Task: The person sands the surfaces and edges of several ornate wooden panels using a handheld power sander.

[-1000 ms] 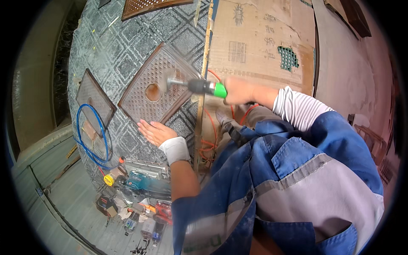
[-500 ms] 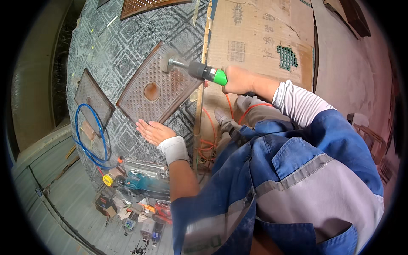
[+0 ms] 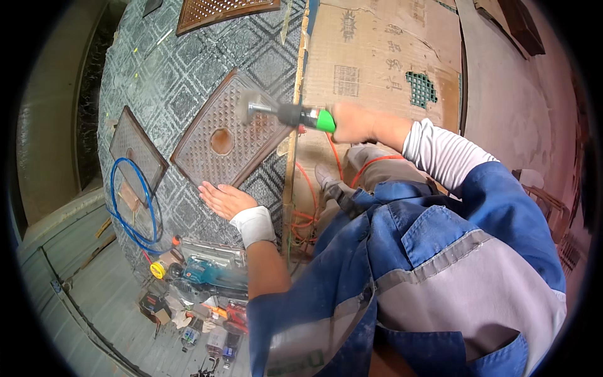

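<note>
My right hand (image 3: 353,122) is wrapped round a rotary power tool (image 3: 308,117) with a green and black body and a metal shaft. Its blurred grinding head is at the upper right part of a brown studded panel (image 3: 204,157), which lies on the patterned grey cloth. A round reddish-brown spot marks that panel. Flat and with fingers stretched out, my left hand (image 3: 227,201) rests at the panel's near edge, holding nothing.
A second studded panel (image 3: 138,147) lies to the left, partly under a coiled blue hose (image 3: 115,201). Another brown panel (image 3: 226,7) is at the far edge. Teal power tool (image 3: 204,271) and clutter sit at lower left. Cardboard (image 3: 377,50) covers the right side; an orange hose (image 3: 308,182) hangs below.
The view has shifted slightly, so the panels appear a little lower. The tool's head has moved slightly along the panel. My left hand stays flat at its edge.
</note>
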`<state>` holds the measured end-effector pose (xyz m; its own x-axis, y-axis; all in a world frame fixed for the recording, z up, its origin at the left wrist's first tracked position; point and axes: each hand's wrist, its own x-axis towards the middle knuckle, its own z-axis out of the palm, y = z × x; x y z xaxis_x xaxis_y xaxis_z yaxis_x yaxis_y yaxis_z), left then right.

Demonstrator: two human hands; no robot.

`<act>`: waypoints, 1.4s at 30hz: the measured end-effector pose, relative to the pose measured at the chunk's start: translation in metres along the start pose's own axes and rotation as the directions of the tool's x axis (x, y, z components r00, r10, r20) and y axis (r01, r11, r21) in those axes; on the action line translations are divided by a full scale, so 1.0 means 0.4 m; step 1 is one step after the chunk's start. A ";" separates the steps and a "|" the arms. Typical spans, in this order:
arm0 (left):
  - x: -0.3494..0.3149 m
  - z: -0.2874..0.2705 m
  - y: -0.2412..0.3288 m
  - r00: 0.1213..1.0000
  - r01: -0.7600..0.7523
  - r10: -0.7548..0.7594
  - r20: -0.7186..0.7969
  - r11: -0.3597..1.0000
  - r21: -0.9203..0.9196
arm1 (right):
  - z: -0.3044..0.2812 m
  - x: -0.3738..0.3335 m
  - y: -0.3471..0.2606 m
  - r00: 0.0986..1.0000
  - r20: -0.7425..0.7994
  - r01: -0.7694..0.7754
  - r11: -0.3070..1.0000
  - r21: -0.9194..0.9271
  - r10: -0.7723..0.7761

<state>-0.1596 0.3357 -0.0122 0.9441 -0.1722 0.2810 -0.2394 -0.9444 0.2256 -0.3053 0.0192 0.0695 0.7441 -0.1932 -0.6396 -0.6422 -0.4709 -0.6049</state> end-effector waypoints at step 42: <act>0.409 0.063 -0.073 0.865 -0.463 0.464 0.191 0.885 -0.054 | 0.010 -0.164 0.016 0.969 0.230 -0.035 0.878 0.477 -0.087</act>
<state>0.0077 0.3279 0.0037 0.7488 -0.6409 0.1692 -0.6611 -0.7407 0.1201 -0.3587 0.0323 0.1056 0.7345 0.0514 -0.6766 -0.6777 0.0038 -0.7354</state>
